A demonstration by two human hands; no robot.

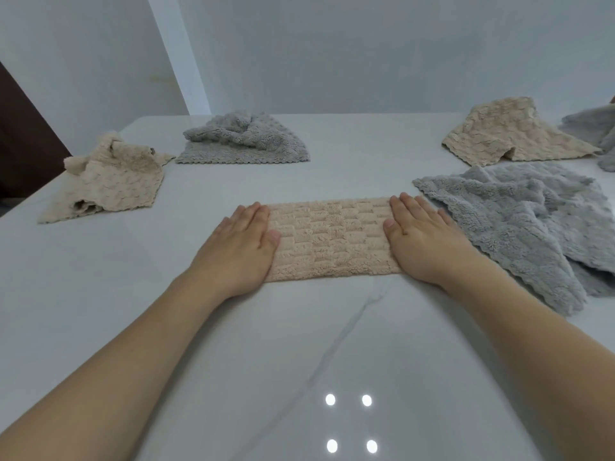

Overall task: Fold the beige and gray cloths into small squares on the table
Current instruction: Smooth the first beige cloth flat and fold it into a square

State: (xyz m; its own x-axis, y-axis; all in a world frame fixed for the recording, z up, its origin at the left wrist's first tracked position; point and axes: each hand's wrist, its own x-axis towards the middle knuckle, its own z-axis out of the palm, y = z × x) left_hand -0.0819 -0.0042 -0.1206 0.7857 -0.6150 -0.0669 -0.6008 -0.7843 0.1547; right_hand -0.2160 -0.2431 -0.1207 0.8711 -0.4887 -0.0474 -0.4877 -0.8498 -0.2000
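A beige cloth (329,239) lies folded into a long rectangle at the middle of the white table (133,311). My left hand (241,246) rests flat on its left end and my right hand (422,241) lies flat on its right end, fingers together and pointing away from me. Neither hand grips anything. A rumpled gray cloth (519,224) lies just right of my right hand. Further cloths lie crumpled: a beige one (109,181) at the left, a gray one (243,139) at the back, a beige one (512,133) at the back right.
Another gray cloth (595,131) shows partly at the far right edge. A pale wall (332,51) stands behind the table. The table's left edge runs diagonally beside a dark area (23,144). Four light spots reflect on the near tabletop.
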